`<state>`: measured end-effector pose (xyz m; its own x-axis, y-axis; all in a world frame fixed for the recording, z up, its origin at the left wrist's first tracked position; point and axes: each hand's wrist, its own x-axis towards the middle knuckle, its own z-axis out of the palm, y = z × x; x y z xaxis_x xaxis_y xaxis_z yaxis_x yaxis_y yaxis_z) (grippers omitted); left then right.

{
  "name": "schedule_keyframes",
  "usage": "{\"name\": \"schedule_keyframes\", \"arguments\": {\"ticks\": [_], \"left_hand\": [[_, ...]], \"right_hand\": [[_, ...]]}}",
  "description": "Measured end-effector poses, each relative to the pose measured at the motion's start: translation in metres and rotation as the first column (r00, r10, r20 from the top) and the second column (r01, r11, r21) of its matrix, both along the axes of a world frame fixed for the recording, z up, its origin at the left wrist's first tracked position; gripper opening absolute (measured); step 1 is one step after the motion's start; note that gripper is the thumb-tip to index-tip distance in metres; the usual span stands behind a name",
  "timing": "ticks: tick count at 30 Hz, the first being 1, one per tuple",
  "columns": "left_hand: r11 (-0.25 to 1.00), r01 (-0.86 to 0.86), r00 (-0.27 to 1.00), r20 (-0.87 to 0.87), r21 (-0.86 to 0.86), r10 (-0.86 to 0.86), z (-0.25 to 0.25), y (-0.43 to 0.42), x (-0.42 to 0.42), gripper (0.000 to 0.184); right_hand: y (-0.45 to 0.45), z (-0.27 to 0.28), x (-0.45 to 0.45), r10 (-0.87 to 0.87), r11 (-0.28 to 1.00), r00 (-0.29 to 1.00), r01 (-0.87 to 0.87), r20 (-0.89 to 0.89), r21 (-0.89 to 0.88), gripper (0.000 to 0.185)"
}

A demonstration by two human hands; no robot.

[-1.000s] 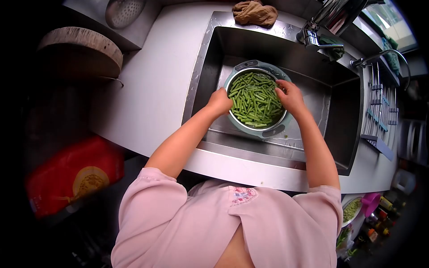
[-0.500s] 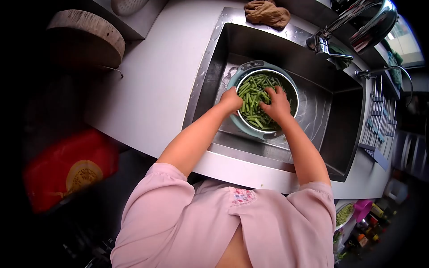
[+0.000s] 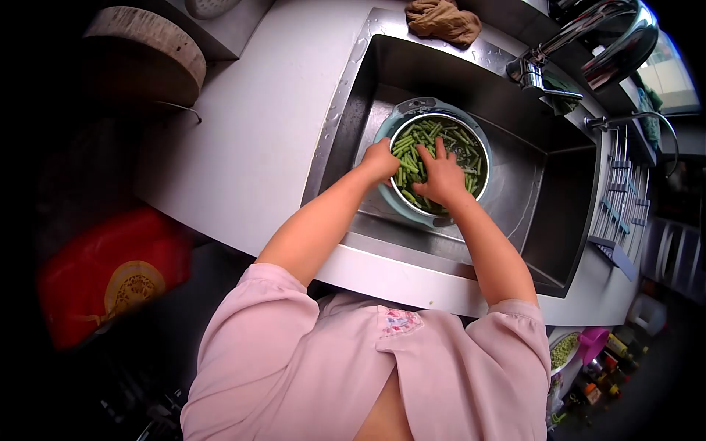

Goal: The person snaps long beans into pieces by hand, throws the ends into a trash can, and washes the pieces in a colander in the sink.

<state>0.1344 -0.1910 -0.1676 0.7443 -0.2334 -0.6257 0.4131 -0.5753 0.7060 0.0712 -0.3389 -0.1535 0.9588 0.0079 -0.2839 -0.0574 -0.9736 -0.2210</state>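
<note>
Cut green beans [image 3: 421, 135] lie in water inside a bowl with a pale shiny rim [image 3: 488, 163]. This bowl sits within a teal basin [image 3: 391, 123] on the floor of the steel sink [image 3: 529, 213]. My left hand [image 3: 379, 161] is closed round the left edge of the bowl, its fingertips partly hidden by the rim. My right hand [image 3: 444, 178] reaches in over the beans with its fingers spread, touching them; its thumb points left and I see nothing gripped in it.
Behind the sink stand a chrome faucet [image 3: 526, 72] and a crumpled brown cloth [image 3: 443, 22]. A dish rack [image 3: 621, 192] is at the right. White counter [image 3: 243, 147] extends left, towards a round wooden block [image 3: 147, 37]. Something red [image 3: 110, 272] is below left.
My right hand has moved left within the bowl, pushing beans towards the left side. More water and loose beans show at the right. My left hand stays on the rim.
</note>
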Motion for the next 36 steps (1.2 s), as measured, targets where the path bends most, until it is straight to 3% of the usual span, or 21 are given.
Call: {"name": "schedule_keyframes", "arguments": {"ticks": [3, 5, 7, 9, 13, 15, 16, 19, 20, 23, 27, 29, 31, 32, 35, 36], "left_hand": [[1.0, 0.001, 1.0, 0.027, 0.0, -0.001, -0.003, -0.001, 0.001, 0.035], [1.0, -0.003, 1.0, 0.009, -0.002, 0.003, -0.003, -0.001, 0.002, 0.035], [1.0, -0.006, 1.0, -0.018, -0.016, 0.006, -0.005, 0.0, 0.004, 0.037], [0.999, -0.017, 0.999, -0.029, -0.035, 0.016, -0.006, 0.002, 0.003, 0.037], [0.997, -0.027, 0.999, -0.029, -0.073, 0.025, -0.012, 0.0, 0.003, 0.038], [0.997, -0.033, 0.999, -0.046, -0.068, 0.03, -0.014, 0.0, 0.005, 0.039], [0.999, -0.014, 0.999, -0.031, -0.045, 0.013, -0.015, 0.0, 0.006, 0.039], [0.999, 0.019, 1.0, -0.021, -0.034, -0.02, -0.021, 0.001, 0.006, 0.038], [0.999, 0.007, 1.0, -0.019, -0.045, -0.008, -0.022, 0.001, 0.006, 0.038], [0.999, 0.01, 1.0, -0.017, -0.032, -0.011, -0.02, 0.001, 0.006, 0.037], [0.997, 0.016, 0.998, -0.053, -0.079, -0.02, -0.014, 0.001, 0.007, 0.038], [0.999, 0.018, 0.999, -0.045, -0.043, -0.02, -0.016, 0.002, 0.007, 0.038], [0.996, 0.004, 0.999, -0.044, -0.086, -0.008, -0.01, 0.003, 0.005, 0.039], [0.997, 0.016, 0.998, -0.054, -0.082, -0.021, -0.01, 0.003, 0.006, 0.039], [0.997, 0.039, 0.997, -0.064, -0.073, -0.043, -0.013, 0.004, 0.007, 0.039], [0.996, 0.052, 0.996, -0.066, -0.066, -0.056, -0.014, 0.003, 0.008, 0.039]], "right_hand": [[-0.021, -0.008, 0.004, 0.054, 0.998, 0.997, -0.052, -0.056, 0.025, 0.074], [-0.031, -0.017, 0.005, -0.098, 0.982, 0.992, 0.083, 0.08, 0.169, 0.075], [-0.016, 0.002, -0.002, -0.139, 0.979, 0.987, 0.124, 0.086, 0.162, 0.079], [-0.006, 0.01, -0.011, 0.154, 0.973, 0.988, -0.152, -0.001, -0.172, 0.085], [-0.02, -0.016, 0.004, -0.052, 0.997, 0.999, 0.051, -0.016, -0.051, 0.092], [0.001, -0.016, -0.004, -0.068, 0.983, 0.997, 0.061, -0.031, -0.172, 0.086], [0.005, -0.012, -0.011, 0.056, 0.989, 0.998, -0.055, 0.008, -0.139, 0.082], [-0.02, -0.005, -0.008, 0.157, 0.981, 0.987, -0.158, -0.021, -0.115, 0.079], [-0.022, -0.008, -0.006, 0.043, 0.996, 0.999, -0.045, -0.031, -0.077, 0.079], [-0.009, -0.023, -0.012, 0.002, 0.994, 1.0, -0.004, -0.025, -0.109, 0.074], [-0.039, 0.006, -0.008, 0.101, 0.96, 0.995, -0.1, 0.008, 0.262, 0.059], [-0.048, 0.034, -0.012, 0.1, 0.968, 0.989, -0.122, 0.108, 0.22, 0.05], [-0.058, 0.056, -0.019, -0.066, 0.854, 0.997, 0.076, -0.039, 0.515, 0.044], [-0.061, 0.055, -0.024, -0.198, 0.707, 0.963, 0.271, -0.185, 0.654, 0.04], [-0.075, 0.039, -0.044, -0.323, 0.623, 0.925, 0.368, -0.201, 0.691, 0.041], [-0.071, 0.056, -0.053, -0.052, 0.991, 0.999, 0.053, -0.008, 0.123, 0.048]]}}
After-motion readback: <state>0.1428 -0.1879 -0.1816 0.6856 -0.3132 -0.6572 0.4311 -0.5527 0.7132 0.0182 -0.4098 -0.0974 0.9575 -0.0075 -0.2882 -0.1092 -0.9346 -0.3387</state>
